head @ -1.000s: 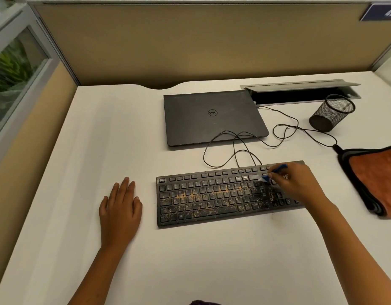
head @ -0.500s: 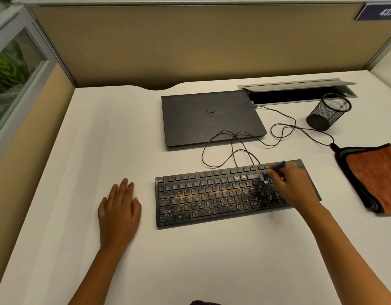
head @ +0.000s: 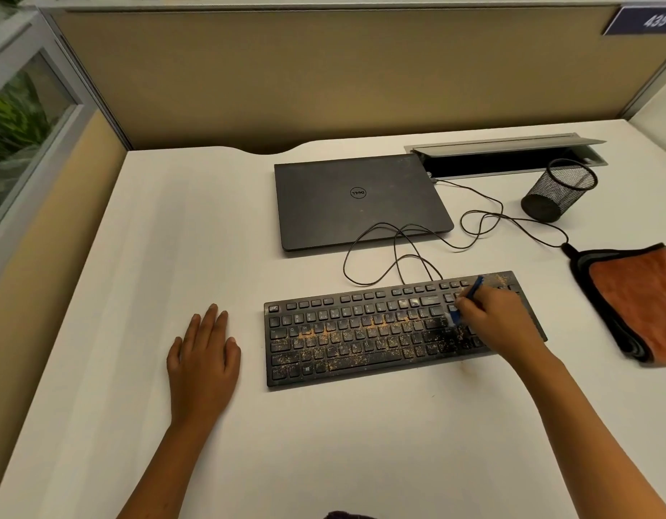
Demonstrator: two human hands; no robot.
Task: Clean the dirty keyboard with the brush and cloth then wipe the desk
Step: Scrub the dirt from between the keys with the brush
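A black keyboard (head: 361,339) lies on the white desk (head: 174,237), its keys strewn with orange-brown crumbs, thickest in the middle rows. My right hand (head: 500,324) grips a small blue brush (head: 470,297) over the keyboard's right part, bristles down on the keys near the enter area. My left hand (head: 204,365) rests flat on the desk just left of the keyboard, fingers straight. A folded orange and grey cloth (head: 634,305) lies at the desk's right edge.
A closed black laptop (head: 357,200) sits behind the keyboard, with the keyboard's thin cable (head: 470,234) looping between them. A black mesh pen cup (head: 556,192) stands at the back right by an open cable tray (head: 503,159). Partition walls enclose the desk behind and left.
My right hand with the brush has made small strokes on the keyboard's right part, staying in much the same spot. My left hand has not moved.
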